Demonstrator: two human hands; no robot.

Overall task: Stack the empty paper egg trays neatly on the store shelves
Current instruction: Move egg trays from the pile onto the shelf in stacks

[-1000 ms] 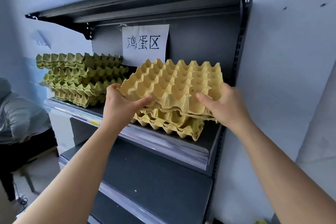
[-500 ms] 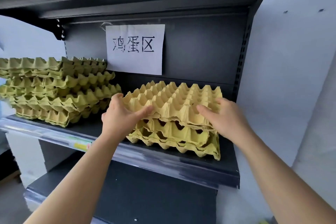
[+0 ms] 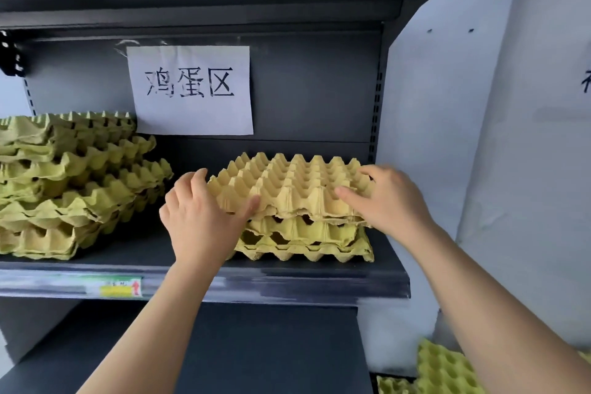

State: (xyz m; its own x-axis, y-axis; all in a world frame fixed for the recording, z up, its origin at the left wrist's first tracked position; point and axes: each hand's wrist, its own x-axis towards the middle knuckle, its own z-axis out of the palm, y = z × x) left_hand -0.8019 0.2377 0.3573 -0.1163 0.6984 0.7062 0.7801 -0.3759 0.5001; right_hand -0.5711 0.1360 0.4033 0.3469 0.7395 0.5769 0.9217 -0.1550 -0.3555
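Settling yellow moulded-paper egg tray [image 3: 287, 189] onto short yellow-green tray stack [image 3: 303, 240], lowered from mid-air | left hand [image 3: 201, 217], right hand [image 3: 390, 201] gripping its sides | release pending

A yellow top tray [image 3: 287, 182] lies on a short stack [image 3: 303, 240] of egg trays, just right of centre on the dark shelf [image 3: 287, 285]. The left hand [image 3: 198, 221] grips the tray's edge at its 9 o'clock, with the thumb on the front rim. The right hand [image 3: 387, 201] holds the corner at its 3 o'clock. A taller, uneven stack [image 3: 70, 182] stands at 9 o'clock in the view, apart from the short one. A white paper sign [image 3: 192, 89] hangs at 11 o'clock on the back panel. A price label [image 3: 116, 287] sits on the shelf lip at 8 o'clock. Loose trays [image 3: 447, 368] lie at 5 o'clock.
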